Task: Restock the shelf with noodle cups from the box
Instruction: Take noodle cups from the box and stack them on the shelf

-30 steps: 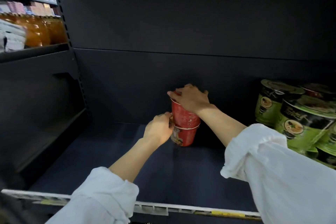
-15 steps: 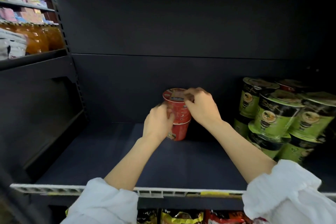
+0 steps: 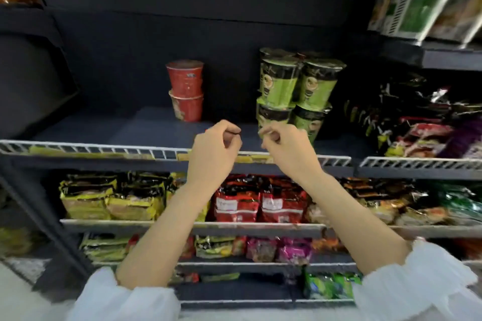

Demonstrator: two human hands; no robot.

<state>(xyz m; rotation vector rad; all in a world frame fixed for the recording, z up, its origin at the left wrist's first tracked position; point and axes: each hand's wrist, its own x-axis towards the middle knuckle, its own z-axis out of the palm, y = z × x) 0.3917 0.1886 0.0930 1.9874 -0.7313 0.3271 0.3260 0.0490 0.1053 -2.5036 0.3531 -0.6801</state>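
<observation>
We've let go of the red noodle cups (image 3: 185,90): two stacked at the back of the shelf (image 3: 146,125). Left hand (image 3: 215,150) and right hand (image 3: 285,148) pulled back, loosely curled, empty. Box not in view; next cups still to fetch.

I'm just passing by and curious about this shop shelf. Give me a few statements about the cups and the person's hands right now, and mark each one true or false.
1. Two red noodle cups stand stacked one on the other on the shelf. True.
2. The left hand grips a red cup. False: it holds nothing, and its fingers are loosely curled in front of the shelf rail.
3. The green noodle cups stand to the right of the red ones. True.
4. The right hand rests on top of the green cups. False: it hangs in the air in front of them, holding nothing.
5. The red and green cups touch. False: bare shelf lies between them.
</observation>
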